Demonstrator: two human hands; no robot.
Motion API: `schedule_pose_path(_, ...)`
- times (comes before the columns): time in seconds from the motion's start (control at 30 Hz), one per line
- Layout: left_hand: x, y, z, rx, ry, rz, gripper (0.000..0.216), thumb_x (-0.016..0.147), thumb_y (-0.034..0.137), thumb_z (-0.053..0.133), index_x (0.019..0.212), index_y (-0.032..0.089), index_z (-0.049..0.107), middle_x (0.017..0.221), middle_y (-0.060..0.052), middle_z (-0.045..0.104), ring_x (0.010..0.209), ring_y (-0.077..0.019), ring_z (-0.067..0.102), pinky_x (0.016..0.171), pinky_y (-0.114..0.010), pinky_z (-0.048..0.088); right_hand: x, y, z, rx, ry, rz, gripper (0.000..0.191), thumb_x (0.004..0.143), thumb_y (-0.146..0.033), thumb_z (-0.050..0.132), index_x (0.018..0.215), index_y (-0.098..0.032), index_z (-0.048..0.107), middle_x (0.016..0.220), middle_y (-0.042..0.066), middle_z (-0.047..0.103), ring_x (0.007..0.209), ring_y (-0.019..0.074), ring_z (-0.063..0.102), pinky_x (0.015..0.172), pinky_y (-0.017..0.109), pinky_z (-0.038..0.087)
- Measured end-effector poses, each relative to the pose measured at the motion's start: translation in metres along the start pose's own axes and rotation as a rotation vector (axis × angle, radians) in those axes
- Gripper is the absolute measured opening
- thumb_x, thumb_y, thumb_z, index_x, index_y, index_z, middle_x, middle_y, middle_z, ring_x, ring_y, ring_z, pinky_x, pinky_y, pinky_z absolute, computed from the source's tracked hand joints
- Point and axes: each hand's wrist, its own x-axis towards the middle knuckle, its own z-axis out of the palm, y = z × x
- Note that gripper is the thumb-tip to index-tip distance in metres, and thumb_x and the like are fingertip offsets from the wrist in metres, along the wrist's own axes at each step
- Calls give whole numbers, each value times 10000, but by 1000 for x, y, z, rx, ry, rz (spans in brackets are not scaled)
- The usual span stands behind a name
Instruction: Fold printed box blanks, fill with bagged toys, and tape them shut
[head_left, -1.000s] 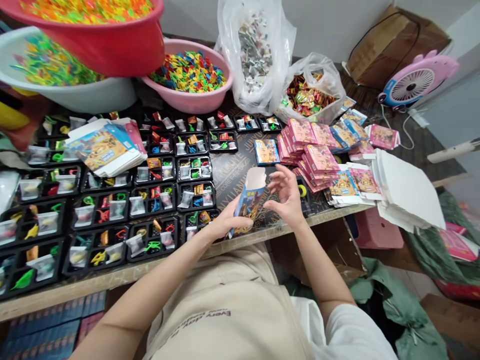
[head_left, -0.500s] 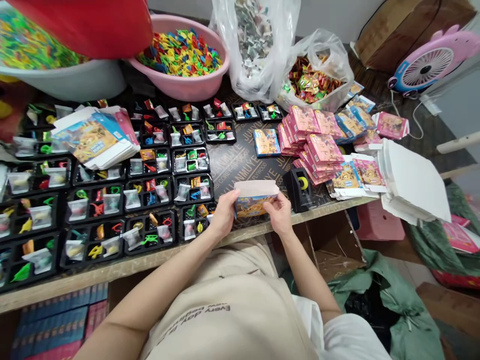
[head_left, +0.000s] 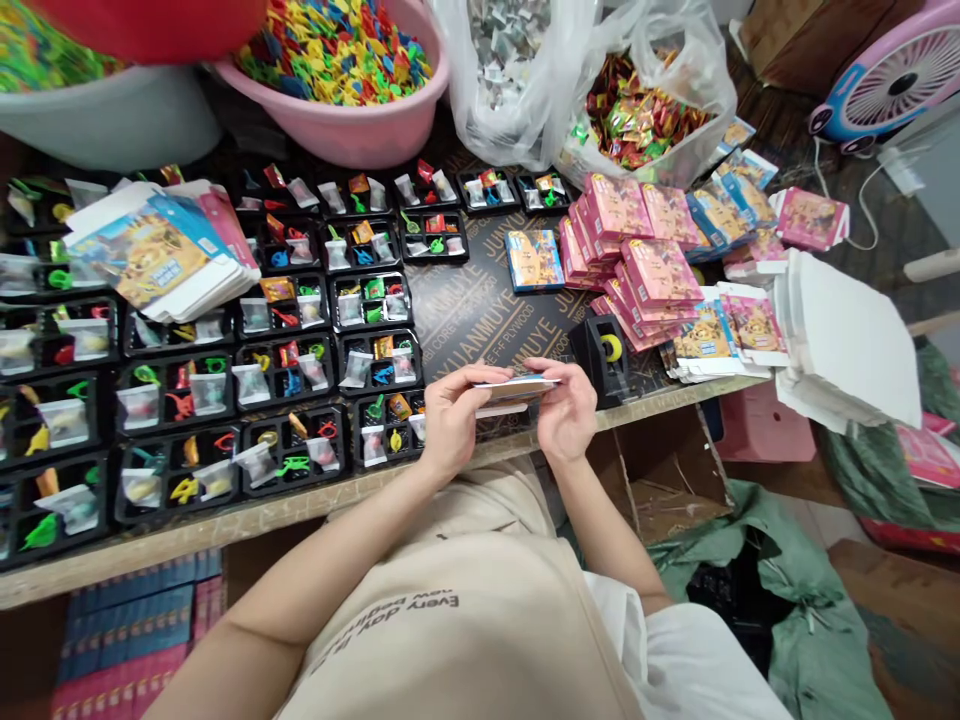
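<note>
The left hand [head_left: 452, 420] has its fingers clamped on the box [head_left: 517, 386]; the right hand [head_left: 568, 412] touches its other end, its grip unclear. Just tipped nearly edge-on above the bench [head_left: 480, 310], the box now hides its printed face, showing a thin, brownish edge and white strip.

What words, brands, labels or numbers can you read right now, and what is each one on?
"UANMUYE": table, first letter uncertain.
"F-F PLYWOOD": table, smaller print.
"Every day is": apron, upside down.
"new beginn": apron, ending unclear.
Too small or blurred: print on the blue box, pink boxes and flat cartons.
No text legible on the held box.
</note>
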Motion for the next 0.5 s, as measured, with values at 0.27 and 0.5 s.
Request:
schedule_pose_path(0.27, 5, 0, -9, 236, -111, 79, 141, 833, 288, 743, 934, 190, 732, 961, -55, 784, 961, -207, 737, 1111, -461, 460, -2, -3, -14, -403, -57, -82, 133, 874, -390, 672, 915, -265, 686, 937, 57, 767, 927, 243, 731, 898, 433, 570)
schedule_pose_path(0.5, 16, -10, -40, 589, -438, 703, 146, 884, 152, 682, 1019, 197, 712, 1082, -71, 775, 1034, -215, 740, 1047, -493, 550, -2, -7, -43, -558, -339, -314, 165, 906, -402, 609, 939, -294, 729, 1123, 64, 749, 1135, 280, 679, 1082, 531, 451)
